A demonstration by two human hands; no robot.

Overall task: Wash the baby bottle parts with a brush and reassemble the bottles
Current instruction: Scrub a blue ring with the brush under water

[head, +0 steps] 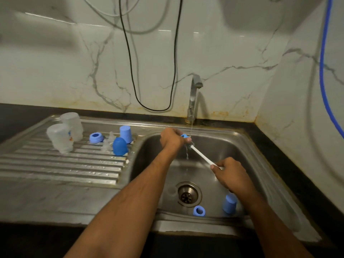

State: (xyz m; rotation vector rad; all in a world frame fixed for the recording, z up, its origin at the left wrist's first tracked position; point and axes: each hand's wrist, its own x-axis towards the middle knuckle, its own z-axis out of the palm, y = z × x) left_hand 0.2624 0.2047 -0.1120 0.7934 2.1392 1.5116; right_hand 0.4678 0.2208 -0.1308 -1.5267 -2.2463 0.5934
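While the left hand [172, 138] grips a blue bottle ring [184, 136] under the tap [194, 95], the right hand [229, 173] grips the white brush handle [202, 155], whose long axis slants from the ring down-right, away from the tap.

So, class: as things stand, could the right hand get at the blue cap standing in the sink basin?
Probably yes: the blue cap stands uncovered just below the right hand, but that hand grips the white brush handle.
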